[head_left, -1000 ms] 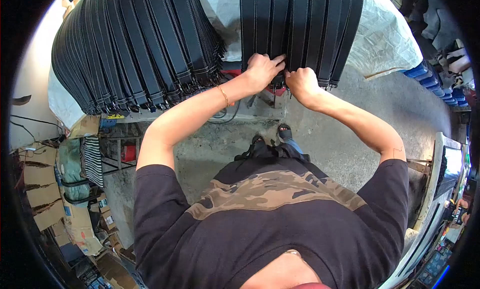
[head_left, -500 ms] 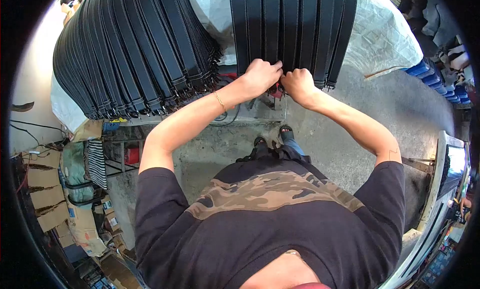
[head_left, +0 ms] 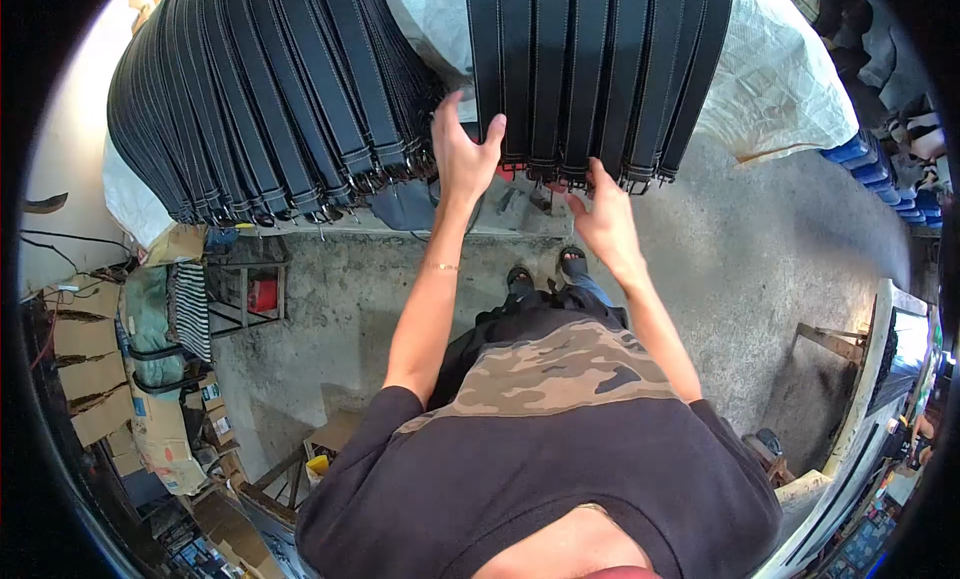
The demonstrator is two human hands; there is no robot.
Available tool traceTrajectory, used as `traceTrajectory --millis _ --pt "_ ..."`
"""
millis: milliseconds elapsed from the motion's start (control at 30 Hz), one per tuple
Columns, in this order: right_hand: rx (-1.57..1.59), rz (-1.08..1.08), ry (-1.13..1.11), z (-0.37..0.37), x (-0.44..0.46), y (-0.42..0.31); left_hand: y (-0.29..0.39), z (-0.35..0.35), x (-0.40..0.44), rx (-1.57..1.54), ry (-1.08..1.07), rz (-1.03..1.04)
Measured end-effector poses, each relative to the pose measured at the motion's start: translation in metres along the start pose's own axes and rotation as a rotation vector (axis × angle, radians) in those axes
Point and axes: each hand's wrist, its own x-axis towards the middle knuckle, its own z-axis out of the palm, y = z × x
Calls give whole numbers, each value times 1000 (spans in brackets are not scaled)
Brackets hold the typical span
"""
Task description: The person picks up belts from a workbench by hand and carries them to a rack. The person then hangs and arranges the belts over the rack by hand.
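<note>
Black belts with pale stitching hang side by side in two groups, their metal buckle ends pointing toward me. My left hand [head_left: 466, 159] is raised at the left edge of the right-hand belts [head_left: 585, 69], fingers spread and thumb apart, with nothing seen in it. Just below the buckle ends of that same group is my right hand [head_left: 610, 224], its thumb and fingers apart; its fingertips are close to the buckles, and whether they touch I cannot tell. The larger group of belts [head_left: 250, 99] fans out to the left of my left hand.
A white woven sheet [head_left: 780, 89] lies under the belts. Blue bundles [head_left: 870, 164] sit at the far right. Cardboard boxes [head_left: 95, 349] and a metal frame [head_left: 240, 289] stand on the left. A pale cabinet-like piece [head_left: 875, 379] is on the right.
My hands were together at the lower ends of the right-hand belts. They have separated: the left moved left and opened, the right moved slightly down with fingers apart.
</note>
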Motion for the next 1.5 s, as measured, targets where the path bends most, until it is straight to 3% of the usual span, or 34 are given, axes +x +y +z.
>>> traceTrajectory --millis 33,67,133,300,433,567,700,900,1100,1167,1233,1267,1333,1367,1433,1500 --pt "70 6 63 14 0 3 -13 11 -2 -87 5 -146" --pt "140 11 127 23 1 1 -17 15 1 -87 5 -141" --pt "126 1 182 35 1 0 -24 21 3 -451 -218 -371" --pt "57 -57 365 59 9 1 -34 37 -4 -544 -247 -349" --pt "167 79 304 58 20 -3 -42 40 -2 -610 -254 -368" --pt "90 34 219 57 24 -11 -49 39 -1 -688 -266 -435" --pt "20 123 235 52 27 -16 -42 37 -3 -644 -311 -427" --pt "44 81 396 69 28 -6 -33 41 -8 -638 -303 -398" --pt "108 174 338 60 24 -5 -32 31 -5 -628 -393 -416" --pt "109 143 384 63 21 -6 -35 27 -7 -595 -438 -420" --pt "141 -62 553 62 19 -8 -38 27 -8 -642 -425 -408" --pt "139 -64 553 56 17 -14 -41 27 -9 -688 -416 -402" --pt "0 -292 753 36 14 -29 -47 32 -13 -638 -411 -334" --pt "0 -296 751 33 10 -29 -48 35 -15 -585 -405 -268" --pt "247 -66 283 28 -1 -25 -48 44 -20 -632 -368 -302" --pt "228 -36 282 38 -4 -19 -33 39 -17 -436 -316 -137"
